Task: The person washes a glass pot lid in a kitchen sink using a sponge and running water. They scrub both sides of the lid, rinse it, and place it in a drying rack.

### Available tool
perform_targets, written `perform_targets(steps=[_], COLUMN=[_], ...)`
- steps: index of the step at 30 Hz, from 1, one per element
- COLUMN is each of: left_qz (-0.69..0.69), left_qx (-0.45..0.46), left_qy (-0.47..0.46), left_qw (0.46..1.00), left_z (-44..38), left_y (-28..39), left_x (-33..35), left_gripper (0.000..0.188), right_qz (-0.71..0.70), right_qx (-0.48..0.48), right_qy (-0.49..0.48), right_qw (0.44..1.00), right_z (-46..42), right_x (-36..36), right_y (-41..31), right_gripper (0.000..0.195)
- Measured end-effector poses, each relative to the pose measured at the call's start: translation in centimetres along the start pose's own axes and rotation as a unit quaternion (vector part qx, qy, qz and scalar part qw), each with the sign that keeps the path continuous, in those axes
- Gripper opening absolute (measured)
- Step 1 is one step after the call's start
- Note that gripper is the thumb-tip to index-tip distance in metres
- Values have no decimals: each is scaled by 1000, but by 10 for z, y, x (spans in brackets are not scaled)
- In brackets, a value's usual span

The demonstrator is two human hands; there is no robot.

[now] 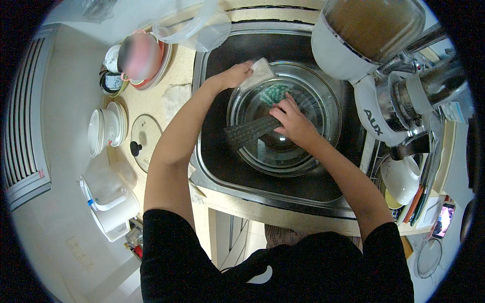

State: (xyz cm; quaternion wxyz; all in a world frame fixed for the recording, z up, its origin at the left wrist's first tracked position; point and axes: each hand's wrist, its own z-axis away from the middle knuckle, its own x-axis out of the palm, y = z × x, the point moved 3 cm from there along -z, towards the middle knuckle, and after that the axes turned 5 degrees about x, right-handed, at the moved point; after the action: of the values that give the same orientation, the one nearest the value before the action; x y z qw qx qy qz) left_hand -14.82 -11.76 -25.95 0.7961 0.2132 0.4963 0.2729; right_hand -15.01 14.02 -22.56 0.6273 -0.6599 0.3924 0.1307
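In the dark sink (219, 166) rests a large round piece of clear glassware (329, 119), likely a bowl. My left hand (234, 75) pinches a folded whitish cloth (259, 74) over its far left rim. My right hand (293, 123) grips one end of a dark grey, textured folded cloth (252, 132), which slants down left past the glass rim. Just beyond those right fingers lies a green and white checked cloth (273, 94). Whether the right fingertips touch it is hard to tell.
A white AUX juicer (363, 110) stands at the right, beside a dish rack with a white bowl (401, 180). Along the left counter are stacked bowls (96, 132), a glass lid (146, 142) and clear plastic containers (102, 185). A clear plastic vessel (208, 32) overhangs the sink's back corner.
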Motion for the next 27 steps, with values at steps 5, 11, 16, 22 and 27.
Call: perform_targets(steps=[5, 11, 16, 22, 27], left_qz=[1, -131, 162, 325, 443], left_qx=[-68, -26, -205, -241, -237], left_qy=[-14, -114, 16, 195, 312], left_qw=[998, 985, 965, 894, 806], left_z=[44, 122, 175, 172, 187], left_y=[-23, 12, -44, 37, 77], left_x=[18, 59, 118, 117, 108], left_gripper=[37, 36, 53, 56, 42], right_qz=[9, 0, -54, -38, -18], right_qx=[-7, 38, 18, 22, -44], right_qy=[11, 21, 11, -9, 11], right_qw=[1000, 999, 998, 999, 999], right_z=[5, 8, 0, 14, 28], right_x=[5, -1, -1, -9, -13], right_y=[4, 0, -9, -10, -18], right_gripper=[57, 56, 53, 51, 44])
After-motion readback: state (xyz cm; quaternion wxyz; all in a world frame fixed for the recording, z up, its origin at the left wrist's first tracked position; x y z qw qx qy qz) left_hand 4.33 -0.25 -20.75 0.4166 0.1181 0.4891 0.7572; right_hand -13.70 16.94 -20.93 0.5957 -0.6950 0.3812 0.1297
